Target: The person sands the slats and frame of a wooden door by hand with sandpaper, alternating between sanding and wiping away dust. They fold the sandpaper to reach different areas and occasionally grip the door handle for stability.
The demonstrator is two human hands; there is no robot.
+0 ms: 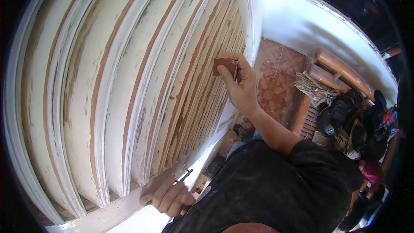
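Observation:
My right hand (241, 84) is closed on a small reddish-brown block (226, 66), with the thumb across its near face. The block is beside the far part of a slatted, off-white panel (116, 82), whose worn paint shows brown strips. My left hand (170, 198) is at the panel's lower edge with its fingers curled; what they grip, if anything, is unclear. Close above these fingers, a dark metal rod or handle (184, 176) sticks out near that edge.
A wooden-framed seat (345, 71) stands against the white wall (286, 11) at right, with a woven cloth (315, 88) and dark bags (338, 112) heaped on and near it. Patterned reddish tiles (274, 84) cover the floor. Another person's red garment (371, 171) shows at lower right.

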